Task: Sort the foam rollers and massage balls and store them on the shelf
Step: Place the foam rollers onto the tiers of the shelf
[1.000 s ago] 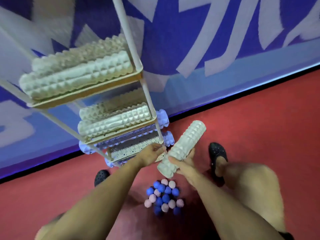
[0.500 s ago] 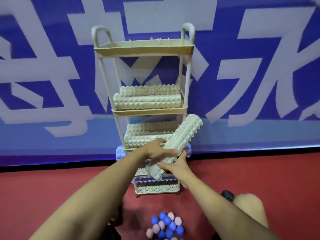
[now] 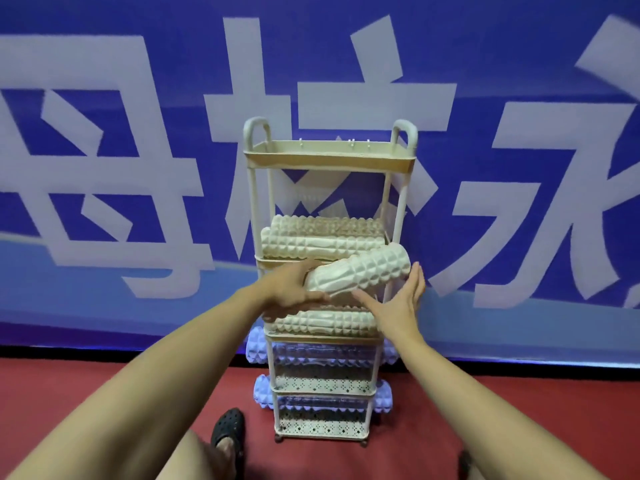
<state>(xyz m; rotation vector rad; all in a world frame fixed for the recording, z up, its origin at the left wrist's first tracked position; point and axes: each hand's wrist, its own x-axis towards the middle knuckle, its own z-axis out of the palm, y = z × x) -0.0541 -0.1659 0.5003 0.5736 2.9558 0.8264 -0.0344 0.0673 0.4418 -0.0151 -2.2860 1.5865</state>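
The left hand (image 3: 291, 292) grips one end of a cream foam roller (image 3: 360, 273), fingers curled around it. Behind the fingers a five-tier shelf (image 3: 329, 157) holds four cream and two purple rollers. The right hand (image 3: 398, 306) rests open-fingered against the roller's underside.

bare forearms (image 3: 166, 368), black perforated clog (image 3: 228, 432)

banner (image 3: 104, 98), 母校永 (large, white)
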